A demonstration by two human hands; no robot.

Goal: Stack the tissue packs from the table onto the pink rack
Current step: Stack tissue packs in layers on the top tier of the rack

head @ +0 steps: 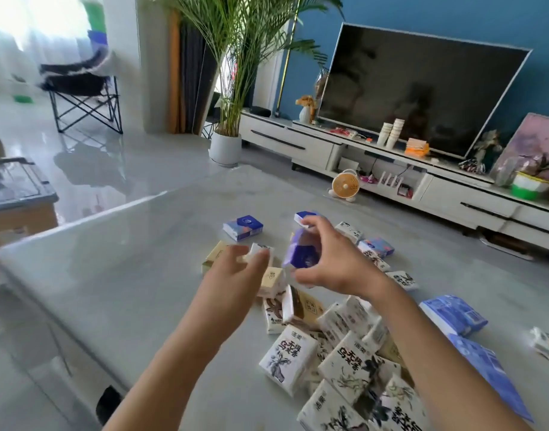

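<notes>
The grey tabletop (127, 275) spreads under both my hands. A heap of white tissue packs (348, 362) lies beneath my right forearm, with two bigger blue packs (453, 315) to its right. My right hand (329, 262) grips a purple pack (301, 253), held up off the tabletop. My left hand (236, 269), just beside it, pinches a small white pack (262, 248).

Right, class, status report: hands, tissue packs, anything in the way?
Right hand grips purple pack. Left hand at white pack, grip unclear. Loose packs crowd table. Pink rack out of view.
</notes>
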